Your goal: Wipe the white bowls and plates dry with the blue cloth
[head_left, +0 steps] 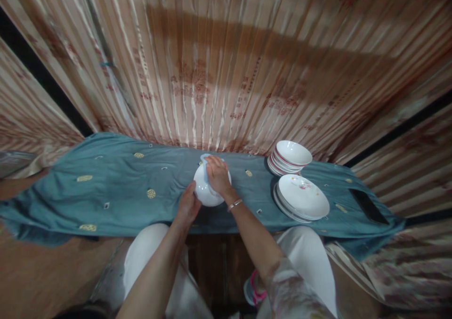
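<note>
The left hand [188, 205] is closed on the near rim of a white bowl [205, 189], fingers curled against its outer wall, holding it tilted above the desk [113, 192] (which is draped in a teal cloth with small gold patches). The right hand [218, 175] sits over the top of that bowl, gripping a pale blue cloth [205, 161] and pressing it against the bowl's surface; a thin bracelet [234, 204] circles its wrist. To the right of the right hand, well apart from it, a stack of white plates [302, 197] rests on the desk, and just beyond that stack stands a pile of white bowls with red rims [290, 158]. Past both hands hangs a striped, pleated curtain [226, 74]. Below the forearms, white trousers [148, 257] show.
</note>
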A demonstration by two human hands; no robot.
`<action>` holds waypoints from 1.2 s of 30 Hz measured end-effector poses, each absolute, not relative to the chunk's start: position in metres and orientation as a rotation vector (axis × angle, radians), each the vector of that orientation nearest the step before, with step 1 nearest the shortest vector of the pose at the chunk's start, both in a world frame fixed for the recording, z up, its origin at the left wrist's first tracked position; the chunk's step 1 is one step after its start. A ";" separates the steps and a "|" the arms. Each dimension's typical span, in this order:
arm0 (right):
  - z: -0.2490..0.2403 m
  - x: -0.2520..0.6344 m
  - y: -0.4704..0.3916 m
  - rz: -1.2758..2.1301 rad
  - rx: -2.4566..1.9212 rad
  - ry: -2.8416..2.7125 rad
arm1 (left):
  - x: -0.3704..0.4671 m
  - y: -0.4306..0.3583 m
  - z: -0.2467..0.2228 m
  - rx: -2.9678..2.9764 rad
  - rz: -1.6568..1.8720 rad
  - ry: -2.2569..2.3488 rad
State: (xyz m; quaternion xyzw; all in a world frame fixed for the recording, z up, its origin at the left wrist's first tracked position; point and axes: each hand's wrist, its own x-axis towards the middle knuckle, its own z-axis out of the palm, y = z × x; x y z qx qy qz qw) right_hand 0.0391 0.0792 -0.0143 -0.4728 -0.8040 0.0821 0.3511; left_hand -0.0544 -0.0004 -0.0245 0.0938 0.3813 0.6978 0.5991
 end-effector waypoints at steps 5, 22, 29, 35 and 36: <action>-0.033 0.055 0.100 0.281 -1.210 -1.945 | -0.057 -0.003 -0.025 0.199 1.601 0.892; -0.112 0.072 0.078 0.449 -1.432 -1.580 | -0.061 0.001 -0.030 0.069 1.550 0.989; -0.113 0.066 0.057 0.567 -1.430 -1.437 | -0.063 0.007 -0.027 0.053 1.525 1.010; -0.115 0.052 0.021 0.613 -1.469 -1.389 | -0.060 0.014 -0.026 0.059 1.594 0.990; -0.116 0.049 0.015 0.609 -1.474 -1.395 | -0.060 0.015 -0.027 0.037 1.596 0.984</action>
